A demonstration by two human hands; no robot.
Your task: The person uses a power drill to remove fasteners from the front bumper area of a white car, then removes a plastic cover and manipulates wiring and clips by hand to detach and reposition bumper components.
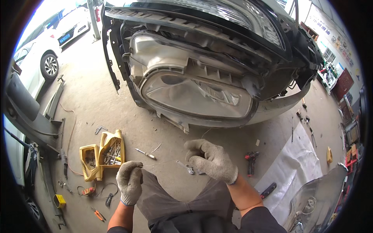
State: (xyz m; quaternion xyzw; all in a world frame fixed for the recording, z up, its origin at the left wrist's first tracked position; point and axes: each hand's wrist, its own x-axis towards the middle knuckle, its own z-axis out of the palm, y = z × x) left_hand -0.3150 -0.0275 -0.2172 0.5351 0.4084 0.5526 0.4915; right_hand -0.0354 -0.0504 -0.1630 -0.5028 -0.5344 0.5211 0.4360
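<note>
My left hand (130, 183), in a grey-white knitted glove, pinches the end of a thin pale wire (153, 164). That wire runs right toward my right hand (211, 160), gloved alike, whose fingers are curled together. A fine strand also sticks up above the right fingers, so the same wire seems to pass through them; the grip itself is hidden. Just beyond the hands is a car front end with its bumper cover off and a large clear headlight (198, 95). Between and below the hands lie a screwdriver (145, 153) and a small metal piece (189, 169) on the floor.
To the left, a cut-open yellow jug (121, 149) holds bolts and small parts. Orange-handled pliers (98, 214) and a yellow cup (59, 200) lie nearer. On the right are a red-black power drill (251, 163) and a white sheet (289, 171). A lift post stands far left.
</note>
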